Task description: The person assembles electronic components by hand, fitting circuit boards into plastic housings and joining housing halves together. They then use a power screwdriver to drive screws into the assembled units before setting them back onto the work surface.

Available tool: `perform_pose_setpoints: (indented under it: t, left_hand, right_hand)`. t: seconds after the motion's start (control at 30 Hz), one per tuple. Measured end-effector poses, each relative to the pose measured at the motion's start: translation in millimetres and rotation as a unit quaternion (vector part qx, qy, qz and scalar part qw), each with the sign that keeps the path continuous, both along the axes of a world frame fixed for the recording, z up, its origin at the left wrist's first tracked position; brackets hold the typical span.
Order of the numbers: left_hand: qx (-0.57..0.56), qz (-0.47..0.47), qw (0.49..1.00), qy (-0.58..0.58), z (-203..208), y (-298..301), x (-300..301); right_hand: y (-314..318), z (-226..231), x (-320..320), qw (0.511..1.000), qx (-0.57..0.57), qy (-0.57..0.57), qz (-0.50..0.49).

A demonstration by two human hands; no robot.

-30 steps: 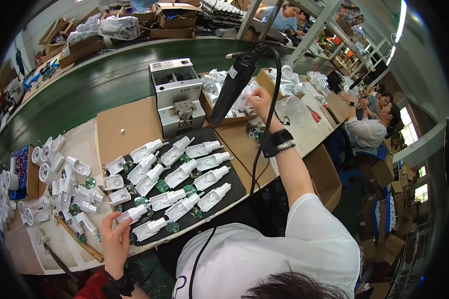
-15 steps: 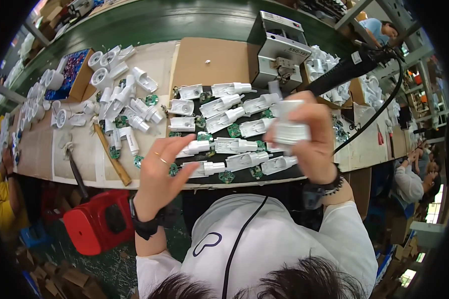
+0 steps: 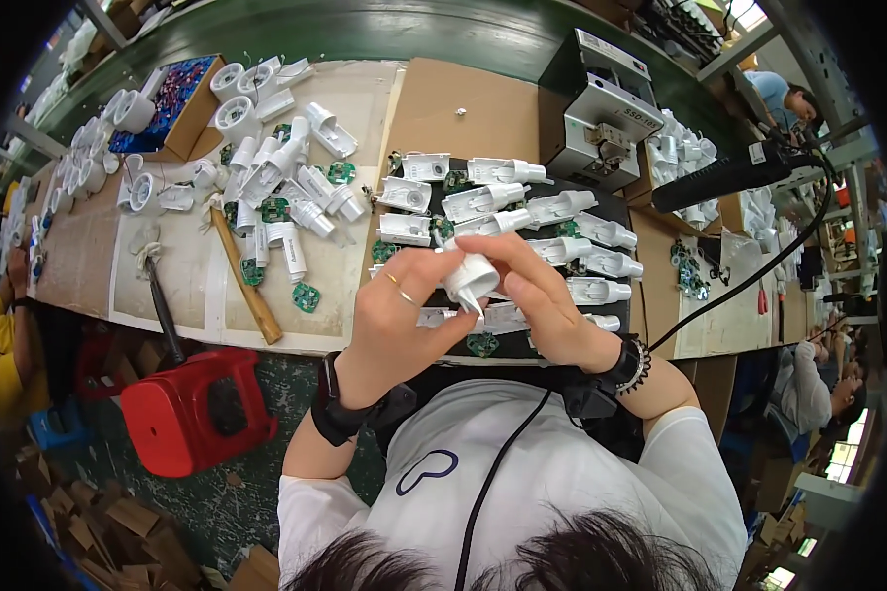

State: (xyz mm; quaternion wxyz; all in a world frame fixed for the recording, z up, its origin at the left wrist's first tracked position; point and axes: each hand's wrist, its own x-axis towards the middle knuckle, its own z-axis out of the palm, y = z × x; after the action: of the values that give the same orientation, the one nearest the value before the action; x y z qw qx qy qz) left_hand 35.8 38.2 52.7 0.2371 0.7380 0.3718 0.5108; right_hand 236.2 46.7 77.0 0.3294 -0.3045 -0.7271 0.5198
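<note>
One white, rounded plastic part (image 3: 471,277), gripped in the fingers of our left hand (image 3: 384,317) and right hand (image 3: 560,317); beyond, several white, hollow, tapered plastic housings (image 3: 483,202).

The held part (image 3: 471,278) looks smooth plastic, the stick (image 3: 245,279) wooden.

On our pale worktable (image 3: 330,295) we see a brown cardboard sheet (image 3: 463,89) with a silver machine (image 3: 593,123) at its right, and nearer us a dark mat (image 3: 616,205) under rows of white housings (image 3: 499,171); to the left lie a heap of white plastic parts (image 3: 269,177), green circuit boards (image 3: 306,297), a wooden stick (image 3: 246,276), a black-handled tool (image 3: 163,300) and an open box (image 3: 203,120)
</note>
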Motion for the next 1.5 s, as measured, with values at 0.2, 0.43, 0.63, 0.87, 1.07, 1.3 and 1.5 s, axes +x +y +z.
perform_pose_setpoints:
  t: [0.2, 0.43, 0.63, 0.87, 1.07, 1.3, 1.5]
  left_hand:
    - [-0.106, -0.056, 0.99, -0.078, -9, -6, -11]
    - [-0.106, -0.073, 0.99, 0.056, 9, 11, -30]
    - [-0.061, 0.029, 0.973, 0.22, -26, 63, -49]
    - [-0.079, -0.025, 0.967, 0.241, -35, 63, -51]
    - [-0.045, -0.044, 0.976, 0.206, -44, 64, -58]
    - [-0.055, -0.045, 0.97, 0.235, -43, 68, -55]
    - [-0.041, -0.045, 0.966, 0.252, -44, 69, -56]
  right_hand:
    - [-1, 6, -7, 0.986, 0.119, -0.105, -0.045]
    - [21, 4, 5, 0.957, 0.25, -0.137, -0.055]
    - [53, 5, 13, 0.922, 0.242, -0.277, -0.118]
    - [55, -14, 1, 0.912, 0.264, -0.296, -0.109]
    - [46, -23, -15, 0.921, 0.231, -0.297, -0.099]
    - [53, -32, -19, 0.906, 0.239, -0.329, -0.116]
    - [48, -31, -24, 0.893, 0.27, -0.341, -0.115]
